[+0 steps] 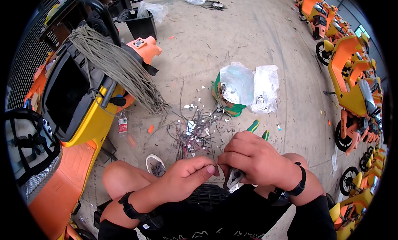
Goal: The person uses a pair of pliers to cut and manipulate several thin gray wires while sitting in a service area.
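In front of my lap, my right hand (255,161) is wrapped around pliers with green and yellow handles (253,126). Their metal jaws (234,178) show below the fingers, pointing back toward me. The right thumb and forefinger also meet close to my left fingertips. My left hand (188,173) is closed in a pinch, thumb against the curled forefinger, almost touching the right hand. Whatever it pinches is too thin or hidden to make out. Beyond both hands, a loose heap of cut dark wires and white scraps (192,132) lies on the concrete floor.
A green woven sack with a pale lining (236,90) stands past the wire heap. At left, a bundle of grey cables (112,65) hangs over a yellow and orange scooter (89,128). A plastic bottle (122,124) is beside it. Orange and yellow scooters (352,70) line the right side.
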`<state>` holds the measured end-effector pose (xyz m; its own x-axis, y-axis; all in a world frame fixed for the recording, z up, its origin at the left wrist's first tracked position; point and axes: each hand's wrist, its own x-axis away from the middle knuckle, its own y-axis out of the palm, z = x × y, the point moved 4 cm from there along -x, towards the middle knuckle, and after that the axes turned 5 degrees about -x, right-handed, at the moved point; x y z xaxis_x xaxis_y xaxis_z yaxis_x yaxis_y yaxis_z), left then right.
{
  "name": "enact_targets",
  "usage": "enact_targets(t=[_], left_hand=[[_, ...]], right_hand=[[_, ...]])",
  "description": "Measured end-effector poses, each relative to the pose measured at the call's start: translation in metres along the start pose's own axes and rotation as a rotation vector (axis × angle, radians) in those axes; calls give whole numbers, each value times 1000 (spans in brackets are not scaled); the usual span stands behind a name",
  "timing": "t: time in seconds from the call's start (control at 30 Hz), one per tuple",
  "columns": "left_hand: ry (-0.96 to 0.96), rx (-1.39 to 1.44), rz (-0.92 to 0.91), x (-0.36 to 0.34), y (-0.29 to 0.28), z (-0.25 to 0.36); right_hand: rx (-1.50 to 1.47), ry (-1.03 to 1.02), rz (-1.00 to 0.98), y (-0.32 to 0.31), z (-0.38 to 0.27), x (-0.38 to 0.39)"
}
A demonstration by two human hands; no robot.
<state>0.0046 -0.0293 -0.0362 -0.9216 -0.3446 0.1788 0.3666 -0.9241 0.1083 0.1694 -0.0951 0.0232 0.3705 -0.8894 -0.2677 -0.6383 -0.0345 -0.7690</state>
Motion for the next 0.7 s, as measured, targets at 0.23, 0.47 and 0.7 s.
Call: enact_targets(t=[0.23,0.47,0.7], left_hand=[[-133,140,-68,3,1,0],[-145,126,-53,9,-3,3],[-153,109,-44,14,-6,2]], right_hand=[[-55,-55,87,0,6,0],[-57,-48,104,-8,10,0],[-78,-24,138,-11,15,4]])
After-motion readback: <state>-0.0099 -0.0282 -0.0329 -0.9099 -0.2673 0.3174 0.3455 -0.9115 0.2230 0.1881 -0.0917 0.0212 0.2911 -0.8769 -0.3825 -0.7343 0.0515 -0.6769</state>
